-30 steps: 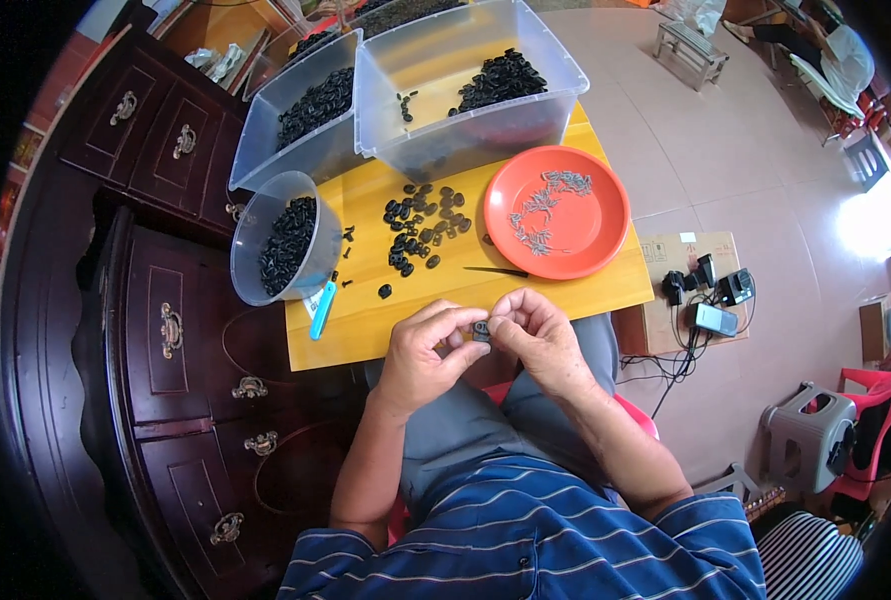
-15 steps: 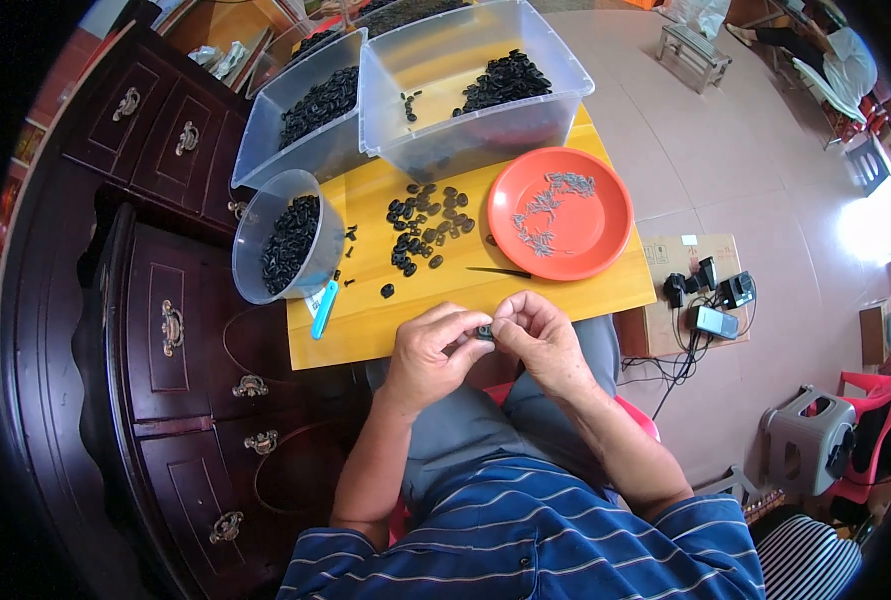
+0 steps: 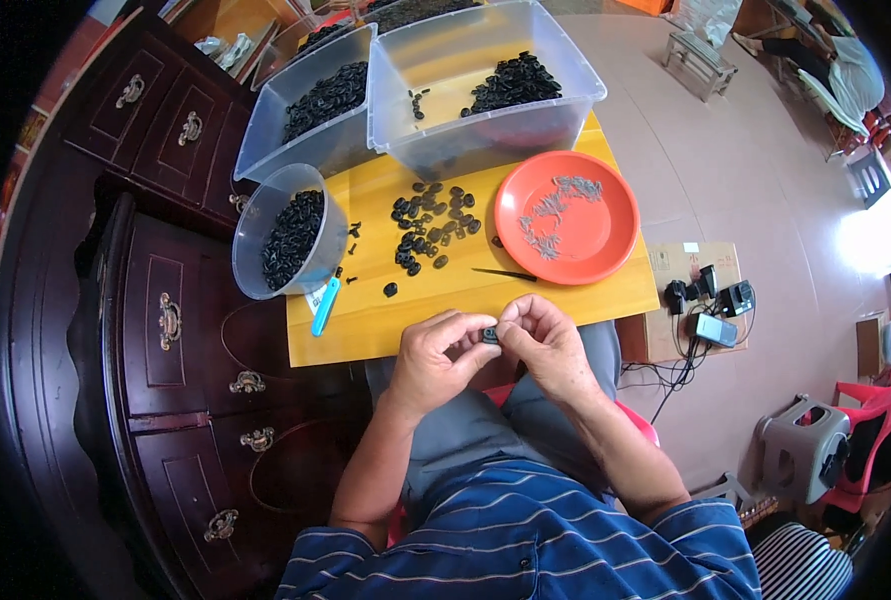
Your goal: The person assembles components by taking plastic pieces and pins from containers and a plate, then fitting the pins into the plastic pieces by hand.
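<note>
Between the thumb and forefinger of my left hand (image 3: 437,358) is a small black oval plastic part (image 3: 490,335), held over my lap just off the table's front edge. My right hand (image 3: 547,350) pinches against the part's right side; whatever lies between those fingertips is too small to make out. Similar black oval parts (image 3: 440,262) lie loose on the yellow wooden table (image 3: 405,328), beyond my hands. An orange-red plate (image 3: 622,225) to their right carries many tiny grey metal pieces (image 3: 577,188). A thin dark pointed tool (image 3: 503,273) rests near the plate.
A round clear tub (image 3: 252,270) of black pieces stands at the table's left, beside a turquoise-handled tool (image 3: 325,308). Two clear bins (image 3: 485,130) (image 3: 255,150) with black parts stand at the back. Dark wooden drawers (image 3: 165,400) border the left; a cardboard box (image 3: 665,338) with devices sits right.
The view has shifted slightly. My fingers have turned the black part a little, so more of its face shows; both hands keep their grip in nearly the same place.
</note>
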{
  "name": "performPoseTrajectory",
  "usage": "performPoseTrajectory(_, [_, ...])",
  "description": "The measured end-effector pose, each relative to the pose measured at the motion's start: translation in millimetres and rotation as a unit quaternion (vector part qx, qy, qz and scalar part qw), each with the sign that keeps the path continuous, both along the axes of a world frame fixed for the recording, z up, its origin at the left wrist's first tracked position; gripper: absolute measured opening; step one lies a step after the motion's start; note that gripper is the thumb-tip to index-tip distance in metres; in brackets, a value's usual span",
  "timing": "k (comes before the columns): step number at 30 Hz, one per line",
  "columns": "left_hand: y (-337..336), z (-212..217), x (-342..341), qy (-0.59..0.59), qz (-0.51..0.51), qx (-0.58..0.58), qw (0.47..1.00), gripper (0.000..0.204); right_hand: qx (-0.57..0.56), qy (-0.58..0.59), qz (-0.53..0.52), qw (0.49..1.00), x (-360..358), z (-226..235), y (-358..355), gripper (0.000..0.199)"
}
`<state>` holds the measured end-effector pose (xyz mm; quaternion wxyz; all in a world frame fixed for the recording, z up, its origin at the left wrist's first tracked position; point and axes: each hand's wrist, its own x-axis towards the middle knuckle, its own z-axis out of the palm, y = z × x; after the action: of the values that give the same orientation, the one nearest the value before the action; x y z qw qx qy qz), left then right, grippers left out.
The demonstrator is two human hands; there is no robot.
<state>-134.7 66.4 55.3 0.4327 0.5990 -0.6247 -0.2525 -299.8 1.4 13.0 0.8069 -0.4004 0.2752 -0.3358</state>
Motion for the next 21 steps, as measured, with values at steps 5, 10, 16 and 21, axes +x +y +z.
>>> performPoseTrajectory(5, [1.5,-3.2,2.1,0.015,0.006,0.033,0.999,0.025,-0.021,0.012,0.002,1.0,0.0,-2.7,1.0,0.006])
performPoseTrajectory(10, [-0.3,-9.2,3.5,-0.015,0.004,0.0,1.0,0.024,-0.031,0.025,0.004,0.999,-0.7,-2.6,-0.4,0.006])
performPoseTrajectory(16, [-1.1,-9.5,4.1,-0.039,0.001,-0.011,0.999,0.023,-0.022,0.019,-0.001,1.0,0.7,-3.4,-0.6,0.005])
performPoseTrajectory(21, [1.5,-7.6,1.2,0.001,0.007,0.007,1.0,0.023,-0.046,0.029,-0.013,0.998,2.0,-3.2,1.4,0.005])
